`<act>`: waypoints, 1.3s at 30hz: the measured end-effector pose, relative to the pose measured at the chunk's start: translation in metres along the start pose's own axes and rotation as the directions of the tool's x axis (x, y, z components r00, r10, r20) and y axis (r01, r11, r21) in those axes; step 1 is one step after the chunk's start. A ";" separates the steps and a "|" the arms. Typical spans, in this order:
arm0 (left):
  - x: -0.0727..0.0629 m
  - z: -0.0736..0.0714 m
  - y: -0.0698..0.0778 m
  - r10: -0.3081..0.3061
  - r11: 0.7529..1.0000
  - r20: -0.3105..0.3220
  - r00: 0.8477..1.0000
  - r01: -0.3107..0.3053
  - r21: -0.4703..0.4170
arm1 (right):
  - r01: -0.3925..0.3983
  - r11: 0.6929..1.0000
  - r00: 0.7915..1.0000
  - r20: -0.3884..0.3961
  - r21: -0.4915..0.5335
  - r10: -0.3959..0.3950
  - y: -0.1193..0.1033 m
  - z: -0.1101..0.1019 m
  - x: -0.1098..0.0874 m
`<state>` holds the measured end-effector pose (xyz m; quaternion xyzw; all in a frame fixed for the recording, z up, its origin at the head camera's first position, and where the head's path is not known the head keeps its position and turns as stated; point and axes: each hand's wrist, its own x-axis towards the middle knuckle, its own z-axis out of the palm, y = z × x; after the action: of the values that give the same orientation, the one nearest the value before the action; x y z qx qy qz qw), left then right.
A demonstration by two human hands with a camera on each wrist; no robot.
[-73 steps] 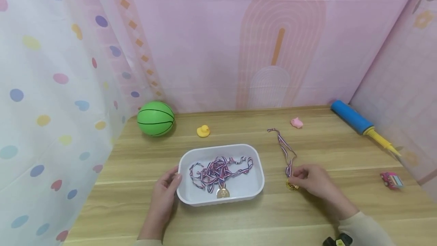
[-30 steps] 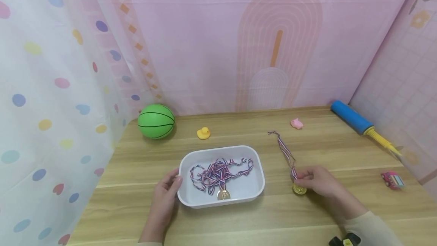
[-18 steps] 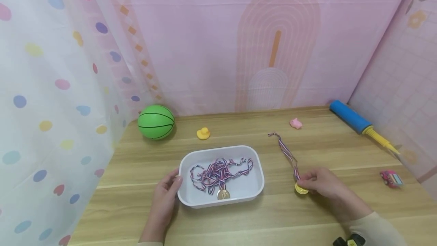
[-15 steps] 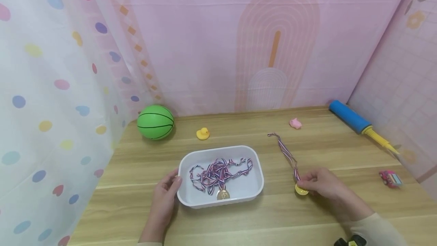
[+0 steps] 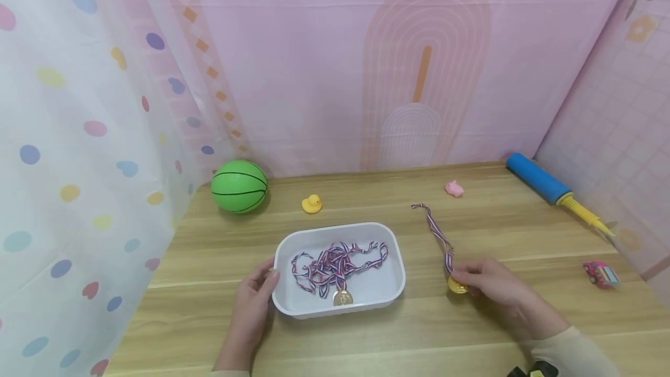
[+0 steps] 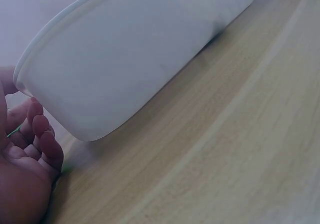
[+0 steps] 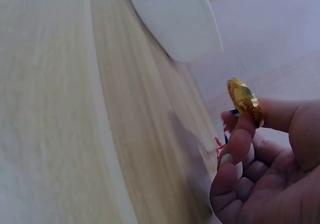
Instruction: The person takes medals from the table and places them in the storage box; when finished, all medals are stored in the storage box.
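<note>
My left hand (image 5: 251, 301) holds the left end of a white plastic tub (image 5: 391, 295), thumb at the rim and fingers outside. Within the tub lies a heap of striped ribbons (image 5: 335, 263), with a gold medal (image 5: 343, 298) at its near side. To the right, my right hand (image 5: 494, 284) pinches another gold medal (image 5: 458, 285) between thumb and fingers, slightly above the table. Its red, white and blue ribbon (image 5: 437, 230) trails away across the tabletop. In the right wrist view this medal (image 7: 245, 102) stands edge-on at the fingertips.
A green ball (image 5: 239, 186) and a yellow rubber duck (image 5: 312, 204) sit at the back left. Farther right are a pink pig toy (image 5: 454, 188), a blue and yellow hand pump (image 5: 544, 182) and a pink toy car (image 5: 601, 274). Curtains close off the back and sides.
My right hand first drew the medal right and nearer, pulling its ribbon straighter. Over the last half second it came slightly back left and up. The left hand and tub stayed put.
</note>
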<state>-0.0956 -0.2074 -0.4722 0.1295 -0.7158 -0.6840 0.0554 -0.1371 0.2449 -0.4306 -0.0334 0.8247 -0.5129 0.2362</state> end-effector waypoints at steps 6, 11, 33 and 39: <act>0.000 0.000 0.000 0.013 1.000 -0.003 1.000 -0.013 -0.011 | 0.043 0.991 0.999 -0.016 0.127 -0.042 -0.005 0.003 -0.001; 0.000 0.000 -0.001 0.029 1.000 -0.001 1.000 -0.029 -0.001 | 0.047 0.986 0.998 -0.049 0.158 -0.039 -0.013 0.005 -0.005; 0.000 -0.001 0.000 0.005 1.000 0.010 1.000 -0.005 0.027 | 0.260 0.949 0.965 -0.063 0.180 -0.253 -0.084 -0.005 -0.033; 0.001 -0.002 -0.001 -0.006 1.000 0.011 1.000 0.006 0.018 | 0.315 0.938 0.949 -0.058 0.147 -0.310 -0.102 -0.006 -0.036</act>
<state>-0.0956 -0.2097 -0.4736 0.1282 -0.7217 -0.6786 0.0480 -0.1271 0.2122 -0.3275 -0.1368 0.7705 -0.6067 0.1397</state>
